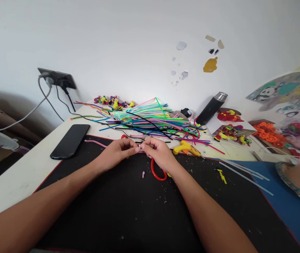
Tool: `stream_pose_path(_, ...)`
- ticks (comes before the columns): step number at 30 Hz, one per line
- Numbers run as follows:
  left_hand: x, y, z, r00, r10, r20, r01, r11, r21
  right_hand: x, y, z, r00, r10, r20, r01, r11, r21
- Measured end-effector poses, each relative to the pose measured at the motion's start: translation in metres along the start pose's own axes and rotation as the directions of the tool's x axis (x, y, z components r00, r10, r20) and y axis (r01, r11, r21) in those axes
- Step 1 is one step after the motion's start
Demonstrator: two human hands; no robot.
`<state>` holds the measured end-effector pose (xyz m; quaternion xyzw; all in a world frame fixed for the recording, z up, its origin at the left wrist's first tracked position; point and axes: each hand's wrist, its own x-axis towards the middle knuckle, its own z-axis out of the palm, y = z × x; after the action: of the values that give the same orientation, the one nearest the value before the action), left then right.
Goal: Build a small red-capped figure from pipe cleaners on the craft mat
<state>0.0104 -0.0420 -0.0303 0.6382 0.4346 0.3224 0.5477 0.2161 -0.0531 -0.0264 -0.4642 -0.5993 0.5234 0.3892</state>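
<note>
Above the black mat [118, 211], my left hand [119, 153] and my right hand [159, 153] meet fingertip to fingertip. Both are closed in a pinch on a pink pipe cleaner [96, 142]; its long end sticks out to the left, behind my left hand. The short piece between the fingertips is mostly hidden. Under my right hand lie scissors with a red handle loop [158, 178], their blades out of sight. A small bent pink pipe cleaner piece [143, 174] rests on the mat just below my hands.
A heap of coloured pipe cleaners [144, 117] lies behind my hands. Right of them is a yellow glue gun [187, 148], with glue sticks [247, 175] farther right. A phone [71, 141] lies left; a black flask [212, 109] leans near the wall.
</note>
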Motion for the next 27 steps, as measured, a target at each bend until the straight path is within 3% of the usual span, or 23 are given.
stream_pose_path(6,-0.0013,0.0047,0.0027,0.999,-0.007,0.044,0.005,0.999,0.033,0.0005,0.0015,0.0005,1.000,-0.011,0.005,0.011,1.000,-0.001)
stream_pose_path(22,0.0003,-0.0009,0.0021,0.999,0.010,0.039,-0.013,0.998,0.067,0.0022,0.0070,0.0022,1.000,-0.010,0.008,0.011,0.998,-0.057)
stream_pose_path(27,-0.0003,-0.0003,0.0007,0.998,0.026,0.058,-0.032,0.994,0.101,0.0030,0.0061,0.0002,1.000,-0.008,-0.020,0.008,1.000,0.015)
